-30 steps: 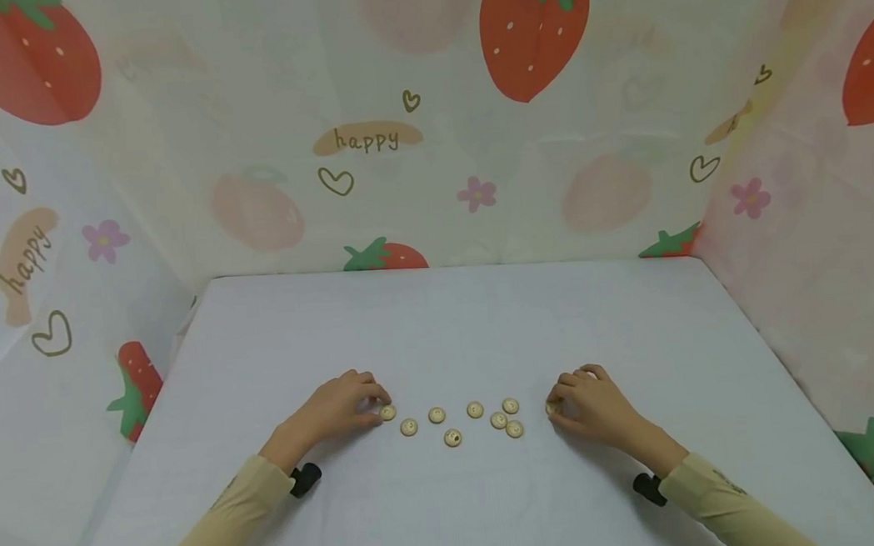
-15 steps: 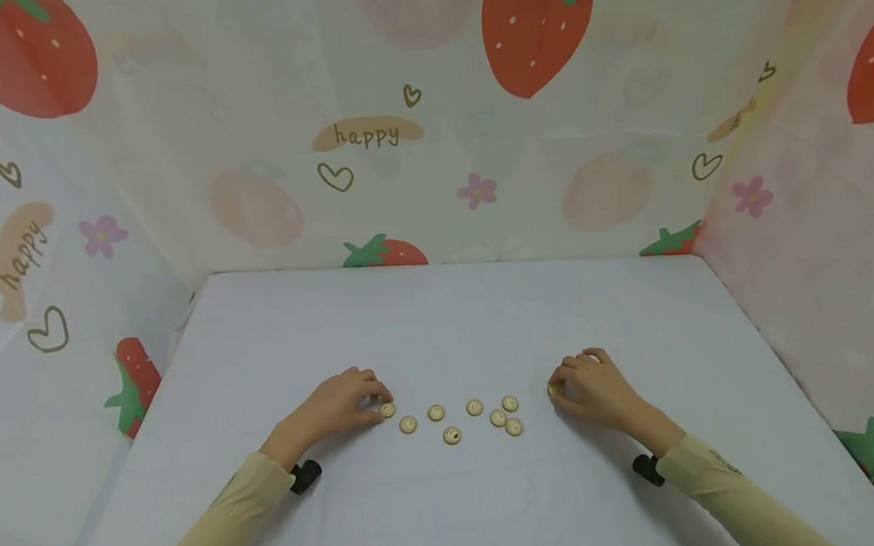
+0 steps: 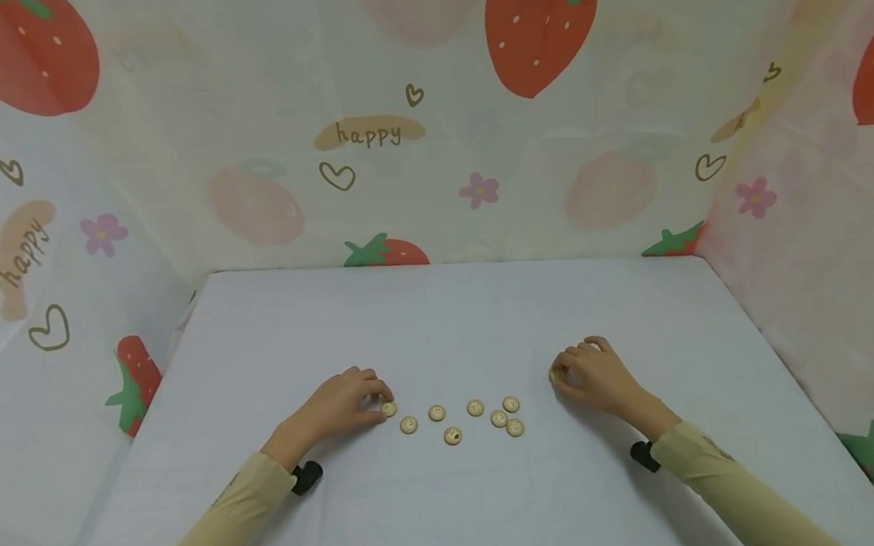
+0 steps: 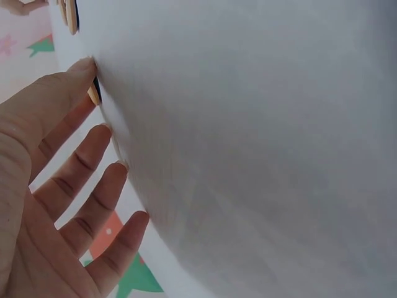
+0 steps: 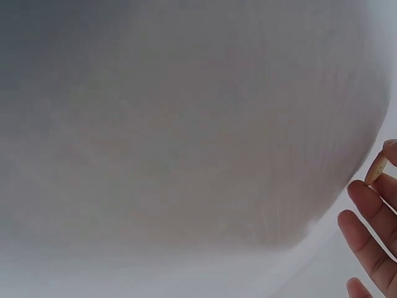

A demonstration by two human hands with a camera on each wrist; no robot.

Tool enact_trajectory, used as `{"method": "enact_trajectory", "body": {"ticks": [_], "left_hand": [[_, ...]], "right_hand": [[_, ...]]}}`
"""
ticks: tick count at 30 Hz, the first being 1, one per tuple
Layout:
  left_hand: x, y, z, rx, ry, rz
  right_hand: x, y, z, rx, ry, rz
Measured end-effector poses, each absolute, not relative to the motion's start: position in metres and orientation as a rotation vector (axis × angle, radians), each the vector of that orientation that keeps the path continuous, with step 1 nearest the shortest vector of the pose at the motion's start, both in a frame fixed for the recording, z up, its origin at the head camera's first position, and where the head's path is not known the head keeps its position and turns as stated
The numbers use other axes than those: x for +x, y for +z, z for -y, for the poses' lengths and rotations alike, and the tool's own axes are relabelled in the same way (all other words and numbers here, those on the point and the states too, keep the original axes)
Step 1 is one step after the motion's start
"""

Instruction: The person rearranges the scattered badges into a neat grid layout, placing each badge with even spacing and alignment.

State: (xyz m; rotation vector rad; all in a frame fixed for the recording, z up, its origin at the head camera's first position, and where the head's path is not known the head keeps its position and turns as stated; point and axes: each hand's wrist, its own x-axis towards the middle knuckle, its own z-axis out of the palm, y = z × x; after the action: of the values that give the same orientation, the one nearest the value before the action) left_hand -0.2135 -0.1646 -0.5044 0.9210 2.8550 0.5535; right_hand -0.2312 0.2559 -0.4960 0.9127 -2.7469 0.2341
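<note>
Thumb and forefinger of my left hand (image 3: 343, 404) pinch a round wooden button (image 3: 389, 409) at the left end of a scattered group. In the left wrist view that button (image 4: 94, 93) appears edge-on at the tabletop, and the other fingers spread below it. My right hand (image 3: 597, 376) grips another wooden button (image 5: 376, 167) between thumb and fingers, right of the group and farther back. In the head view the fingers mostly cover it. Between the hands lie several more buttons, among them one with a dark spot (image 3: 453, 436) at the front and one at the back right (image 3: 511, 404).
A white cloth covers the table (image 3: 436, 507). Strawberry-printed sheets (image 3: 402, 200) rise behind it and at both sides. Each wrist carries a small black camera, the left one (image 3: 308, 478) and the right one (image 3: 644, 456) at the sleeve cuffs.
My right hand has moved back, away from the row, with its button in its grip. The left hand holds its place on the leftmost button. The head view has shifted slightly.
</note>
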Motion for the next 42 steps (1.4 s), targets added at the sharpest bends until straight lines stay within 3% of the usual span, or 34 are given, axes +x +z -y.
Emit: {"method": "enact_trajectory", "body": {"ticks": [42], "left_hand": [[-0.213,-0.505,0.161,0.802,0.557,-2.831]], "right_hand": [[-0.286,-0.495,-0.264,0.517,0.210,2.831]]}}
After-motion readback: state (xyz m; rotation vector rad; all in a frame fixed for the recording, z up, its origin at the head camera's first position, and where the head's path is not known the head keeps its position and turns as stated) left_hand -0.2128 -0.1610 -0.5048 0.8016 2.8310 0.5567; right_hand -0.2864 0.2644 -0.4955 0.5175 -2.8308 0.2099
